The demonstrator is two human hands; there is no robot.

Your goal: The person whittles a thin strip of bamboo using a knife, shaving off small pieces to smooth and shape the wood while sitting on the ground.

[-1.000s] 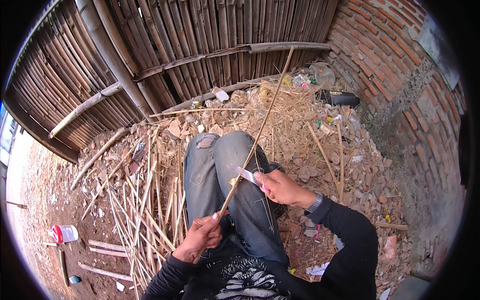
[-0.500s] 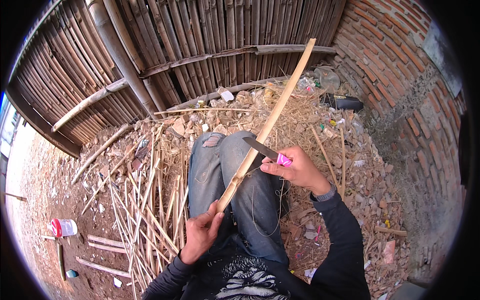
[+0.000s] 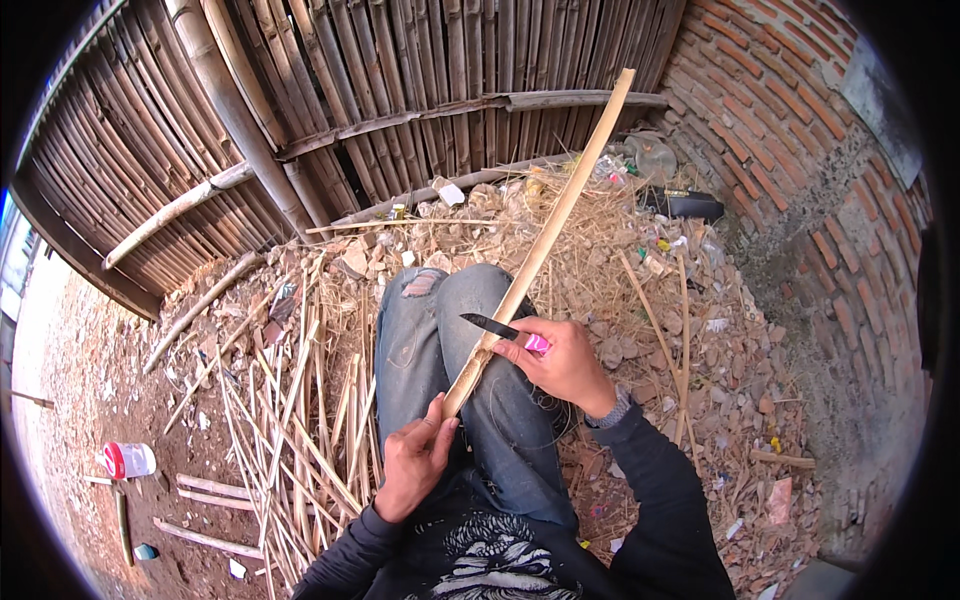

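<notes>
A long pale bamboo strip (image 3: 552, 237) slants over my jeans-clad knees, its far end up toward the bamboo fence. My left hand (image 3: 413, 462) grips its near end, fingers closed around it. My right hand (image 3: 565, 368) is closed on a knife (image 3: 490, 325) with a dark blade and a pink and white handle. The blade lies across the strip and points left, its tip past the strip's left edge. My right thumb rests against the strip just below the blade. Thin curled fibres hang over my right thigh.
Many split bamboo strips (image 3: 300, 440) lie piled left of my legs. A white tub with a red lid (image 3: 128, 460) sits farther left. Rubble and straw cover the ground. Ahead stands a bamboo fence (image 3: 430, 60), and at right a brick wall (image 3: 800, 130).
My right hand has moved with the knife down and to the left along the strip, closer to my left hand. My left hand still holds the near end.
</notes>
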